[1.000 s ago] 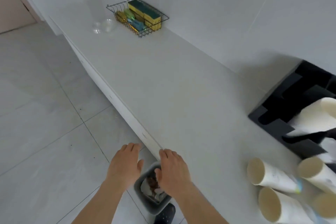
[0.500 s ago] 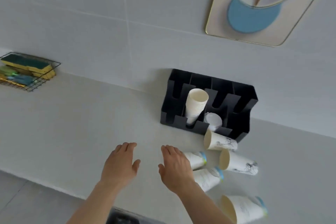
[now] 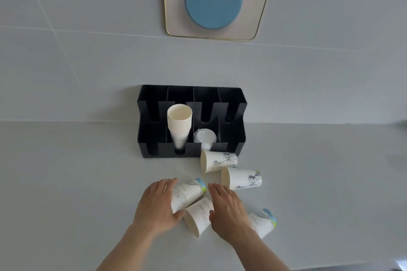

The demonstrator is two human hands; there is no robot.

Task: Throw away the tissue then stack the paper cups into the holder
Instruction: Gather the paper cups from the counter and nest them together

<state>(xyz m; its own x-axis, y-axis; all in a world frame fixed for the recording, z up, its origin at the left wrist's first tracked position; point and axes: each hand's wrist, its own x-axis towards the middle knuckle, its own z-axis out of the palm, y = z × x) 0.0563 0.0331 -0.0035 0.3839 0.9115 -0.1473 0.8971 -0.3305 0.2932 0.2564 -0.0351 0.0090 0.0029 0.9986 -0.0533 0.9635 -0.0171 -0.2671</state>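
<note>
Cups (image 3: pixel 189 192) lie between both hands' fingers (image 3: pixel 167 183), touching them.

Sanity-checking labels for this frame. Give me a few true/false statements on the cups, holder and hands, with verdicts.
1. Five loose paper cups lie on their sides on the counter. True.
2. The black holder has no cups in it. False: a stack of cups stands in its second slot from the left.
3. The left hand touches a tipped cup. True.
4. The right hand is lifting a cup clear of the counter. False: it rests over the cup with its mouth toward the camera, which lies on the counter.
5. White lids sit in the slot right of the stack. True.
</note>
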